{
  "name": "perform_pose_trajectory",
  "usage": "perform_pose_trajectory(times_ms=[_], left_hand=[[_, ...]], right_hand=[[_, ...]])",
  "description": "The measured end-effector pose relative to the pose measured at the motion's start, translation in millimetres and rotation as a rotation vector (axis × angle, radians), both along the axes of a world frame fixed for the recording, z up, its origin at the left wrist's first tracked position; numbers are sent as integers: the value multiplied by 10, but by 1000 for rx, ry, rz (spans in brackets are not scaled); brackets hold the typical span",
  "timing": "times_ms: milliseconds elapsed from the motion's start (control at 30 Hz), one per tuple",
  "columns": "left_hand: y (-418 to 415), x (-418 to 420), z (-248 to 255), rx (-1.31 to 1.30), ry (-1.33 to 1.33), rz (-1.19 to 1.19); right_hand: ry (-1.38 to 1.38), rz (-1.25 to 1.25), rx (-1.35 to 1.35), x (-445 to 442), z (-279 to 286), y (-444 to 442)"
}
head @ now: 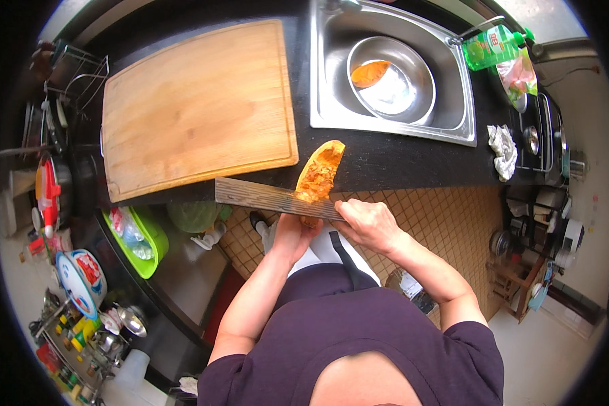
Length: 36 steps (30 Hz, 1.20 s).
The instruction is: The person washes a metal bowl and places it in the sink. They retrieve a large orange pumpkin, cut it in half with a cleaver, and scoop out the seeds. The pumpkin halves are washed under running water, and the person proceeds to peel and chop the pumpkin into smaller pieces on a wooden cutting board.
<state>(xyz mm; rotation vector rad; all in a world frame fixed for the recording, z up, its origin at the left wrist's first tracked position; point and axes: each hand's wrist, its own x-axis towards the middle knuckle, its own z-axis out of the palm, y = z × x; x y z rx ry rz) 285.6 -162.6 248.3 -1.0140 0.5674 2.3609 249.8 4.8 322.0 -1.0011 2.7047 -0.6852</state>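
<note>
A pumpkin wedge [320, 170] with stringy orange pulp points away from me, its lower end covered by a broad cleaver blade [259, 197]. My right hand [368, 223] grips the cleaver at its right end; the handle is hidden in my fingers. Beneath the blade, my left hand [294, 236] holds the wedge's near end, with its fingers partly hidden. The blade lies across the pulp, in front of the counter edge. Another orange pumpkin piece [370, 74] rests inside a steel basin [426, 101] in the sink.
A wooden cutting board [193, 106] lies on the black counter left of the stainless sink [451, 127]. At right are a green detergent bottle [489, 48] and a crumpled white cloth [502, 152]. A green bin [157, 243] with plastic bags stands lower left; a wire rack [83, 76] stands farther left.
</note>
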Motion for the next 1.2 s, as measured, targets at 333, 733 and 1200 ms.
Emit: perform_pose_trajectory(times_ms=[333,733,1200], left_hand=[[-132,46,-57,7,66,-145],[-39,131,-88,-36,123,-44],[-852,1164,-85,-102,62,185]], right_hand=[[-1,-168,-92,-234,-3,250],[-127,-52,74,-145,-253,226],[-290,355,165,356,-161,-823]])
